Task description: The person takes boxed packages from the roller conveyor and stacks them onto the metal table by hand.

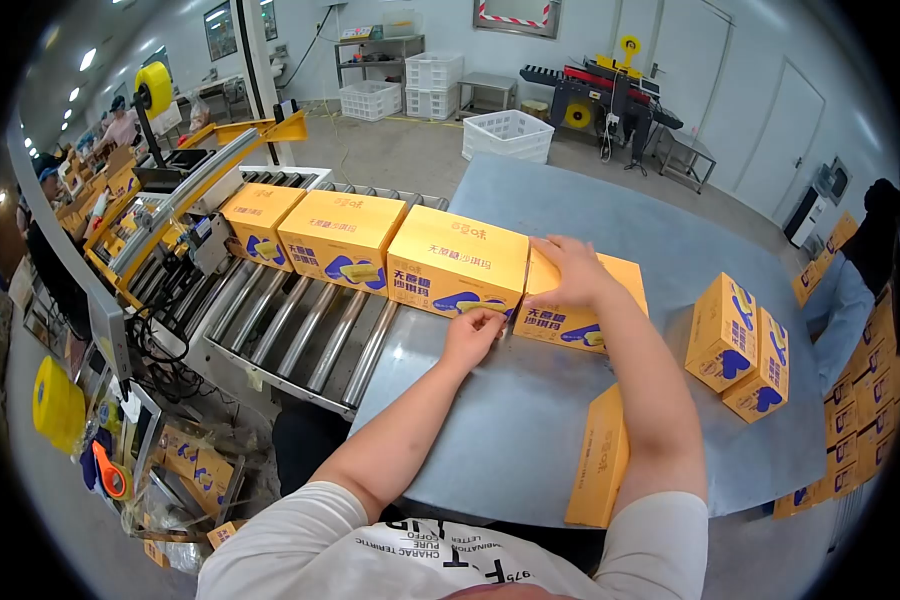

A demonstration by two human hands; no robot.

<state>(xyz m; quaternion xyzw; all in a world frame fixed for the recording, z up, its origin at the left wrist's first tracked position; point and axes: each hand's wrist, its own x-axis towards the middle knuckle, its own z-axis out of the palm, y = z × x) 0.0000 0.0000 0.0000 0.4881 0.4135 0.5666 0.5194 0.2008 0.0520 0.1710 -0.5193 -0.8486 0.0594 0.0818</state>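
Note:
A row of yellow cartons with blue print runs from the roller conveyor (295,340) onto the metal table (450,430). My right hand (575,275) lies across the left end of the rightmost carton (615,285), its thumb toward the front. At the lower front corner of the neighbouring carton (460,260), my left hand (473,335) has its fingers curled together; whatever they pinch is hidden. Two more cartons, a middle one (340,235) and a farther one (260,215), rest on the rollers, the farther one at the taping machine (160,230).
Two cartons (738,345) stand side by side at the table's right. A flat yellow carton piece (600,460) lies by my right forearm. Beyond the right edge are a person (845,290) and stacked cartons (870,380). A white crate (508,137) stands behind the table.

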